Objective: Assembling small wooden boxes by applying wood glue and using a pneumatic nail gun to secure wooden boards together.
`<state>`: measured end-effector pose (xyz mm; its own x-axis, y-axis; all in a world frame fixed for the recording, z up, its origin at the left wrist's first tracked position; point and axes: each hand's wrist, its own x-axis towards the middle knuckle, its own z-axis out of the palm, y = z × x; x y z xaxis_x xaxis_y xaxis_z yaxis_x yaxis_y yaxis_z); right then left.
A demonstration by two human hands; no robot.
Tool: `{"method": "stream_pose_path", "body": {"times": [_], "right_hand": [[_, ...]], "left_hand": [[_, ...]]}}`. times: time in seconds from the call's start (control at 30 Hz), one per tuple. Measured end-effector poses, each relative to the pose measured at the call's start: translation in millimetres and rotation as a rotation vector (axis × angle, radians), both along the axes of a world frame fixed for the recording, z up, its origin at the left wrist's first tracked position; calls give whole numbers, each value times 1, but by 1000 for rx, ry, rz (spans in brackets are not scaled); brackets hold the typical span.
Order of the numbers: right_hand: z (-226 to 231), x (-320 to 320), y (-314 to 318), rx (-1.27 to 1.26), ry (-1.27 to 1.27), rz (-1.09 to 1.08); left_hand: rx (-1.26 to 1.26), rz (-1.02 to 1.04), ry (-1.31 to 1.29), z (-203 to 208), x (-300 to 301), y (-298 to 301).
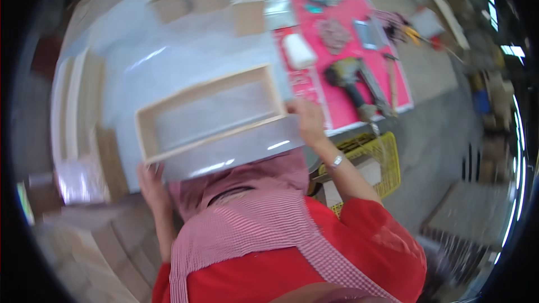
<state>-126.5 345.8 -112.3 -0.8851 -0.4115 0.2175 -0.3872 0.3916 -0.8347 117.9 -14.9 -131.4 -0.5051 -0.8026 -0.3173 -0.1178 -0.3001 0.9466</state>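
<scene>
A shallow rectangular wooden frame [224, 135], pale and open in the middle, lies at the near edge of the grey-covered table [185, 50]. At its near left corner, my left hand [151, 185] is closed on the wood, the fingertips partly hidden and blurred. My right hand [307, 122] grips the near right corner, fingers bent around the end. Through the frame the grey surface shows; whether a clear sheet fills it I cannot tell.
Right of the frame, a pink sheet [342, 113] carries a nail gun [349, 78], a hammer [391, 81], a white roll-like object [299, 51] and a phone-like object [368, 35]. Wooden strips [73, 106] lie left. Blocks [250, 17] stand behind. A yellow crate [387, 163] stands below right.
</scene>
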Motion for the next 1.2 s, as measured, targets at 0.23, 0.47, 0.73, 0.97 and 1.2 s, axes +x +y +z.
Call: {"method": "stream_pose_path", "body": {"times": [0.23, 0.47, 0.73, 0.97, 1.2], "right_hand": [[23, -90, -30, 302, 345, -493], [-4, -105, -28, 187, 212, -617], [99, -51, -44, -716, 240, -377], [99, 22, -103, -533, -172, -102], [100, 77, -154, -360, -280, 249]], "left_hand": [[-532, -43, -68, 19, 3, -8], [-694, -34, -2, 42, -2, 12], [-684, -349, 108, 61, -48, 61], [-1442, -638, 51, 45, -55, 89], [-1542, -535, -23, 28, -43, 110]]}}
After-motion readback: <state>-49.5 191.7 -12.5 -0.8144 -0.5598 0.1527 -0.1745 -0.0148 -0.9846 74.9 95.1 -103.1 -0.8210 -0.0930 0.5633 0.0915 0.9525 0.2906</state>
